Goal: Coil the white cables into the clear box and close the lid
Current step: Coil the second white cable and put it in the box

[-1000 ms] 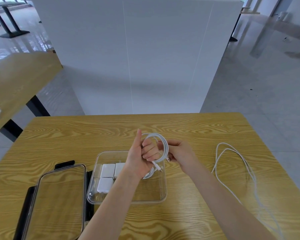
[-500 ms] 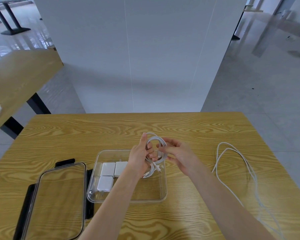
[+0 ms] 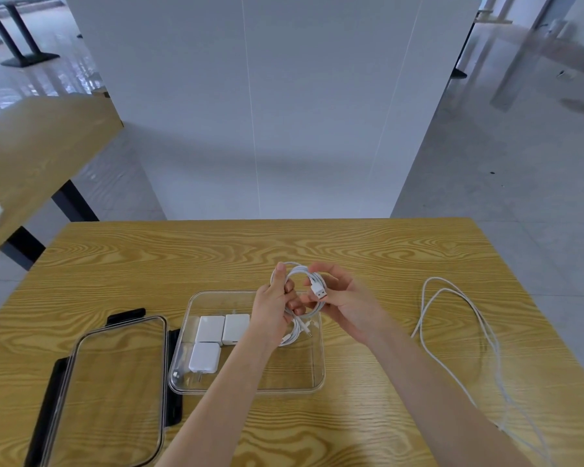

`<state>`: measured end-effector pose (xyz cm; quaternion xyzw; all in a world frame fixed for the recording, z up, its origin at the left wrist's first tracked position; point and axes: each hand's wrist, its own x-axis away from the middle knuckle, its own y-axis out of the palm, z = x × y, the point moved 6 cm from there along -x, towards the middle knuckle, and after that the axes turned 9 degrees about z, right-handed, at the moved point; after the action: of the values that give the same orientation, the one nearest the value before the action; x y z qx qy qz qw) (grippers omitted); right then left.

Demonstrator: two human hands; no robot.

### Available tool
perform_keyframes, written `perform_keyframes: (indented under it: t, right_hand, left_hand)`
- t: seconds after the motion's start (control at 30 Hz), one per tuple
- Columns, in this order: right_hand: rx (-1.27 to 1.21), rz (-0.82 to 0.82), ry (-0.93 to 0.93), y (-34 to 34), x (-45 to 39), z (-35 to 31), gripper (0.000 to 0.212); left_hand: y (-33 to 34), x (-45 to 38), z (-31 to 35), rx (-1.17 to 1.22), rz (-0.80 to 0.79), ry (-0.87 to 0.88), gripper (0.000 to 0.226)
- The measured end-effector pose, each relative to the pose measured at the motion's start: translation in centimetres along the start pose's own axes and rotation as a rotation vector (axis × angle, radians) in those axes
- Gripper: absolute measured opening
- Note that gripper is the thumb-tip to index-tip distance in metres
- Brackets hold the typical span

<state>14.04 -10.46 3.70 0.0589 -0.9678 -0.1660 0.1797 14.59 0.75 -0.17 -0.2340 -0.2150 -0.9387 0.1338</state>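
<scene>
White cable point(image 3: 304, 274), wound into a small coil, is held up between both hands just above the far right part of the clear box point(image 3: 319, 352), which sits open on the desk point(image 3: 216, 251). The left hand point(image 3: 273, 305) has its fingers curled round the left side of the coil, while the right hand point(image 3: 344, 301) pinches the USB plug point(image 3: 318, 291) against the right side of the loop. A short tail of the cable hangs down from the coil toward the box floor. Three white chargers point(image 3: 216, 338) fill the left part of the box, so the free space lies directly below the hands, and the coil's flat face would probably need tipping from upright to level before it goes down there. A second white cable point(image 3: 459, 328) lies loose and uncoiled on the desk, well to the right of the box and nearer the right hand. The lid point(image 3: 115, 396) lies flat on the desk just left of the box, nearer the left hand, not yet fitted.
</scene>
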Motion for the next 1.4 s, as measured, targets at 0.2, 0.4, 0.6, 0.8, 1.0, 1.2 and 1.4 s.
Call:
perform_keyframes:
  t: [0.2,0.4,0.6,0.8,1.0,1.2,1.4]
  right_hand:
    - [0.228,0.233,-0.3,-0.5,0.0,-1.4,0.009]
    - [0.161,0.504,-0.3,-2.7,-0.1,-1.5,0.004]
    - [0.109,0.487,-0.309,-4.4,-0.2,-2.9,0.007]
    - [0.032,0.476,-0.216,-4.9,-0.3,-1.9,0.015]
    - [0.26,0.387,-0.145,-5.0,-0.2,-0.5,0.004]
    - [0.443,0.41,-0.331,-4.4,0.1,-1.3,0.012]
    - [0.064,0.364,-0.079,-2.9,-0.3,0.4,0.02]
  left_hand:
    - [0.6,0.3,0.3,0.168,-0.019,-0.108,0.045]
    - [0.1,-0.7,0.9,0.3,0.022,-0.184,0.045]
    - [-0.2,-0.8,1.3,0.218,0.001,-0.165,0.034]
    - [0.3,-0.6,1.3,0.227,-0.08,-0.122,0.027]
    - [0.9,-0.2,1.4,0.401,-0.167,-0.123,0.031]
    - [1.8,0.4,1.1,0.469,-0.168,-0.125,0.032]
    - [1.9,1.0,0.5,0.282,-0.056,-0.017,0.032]
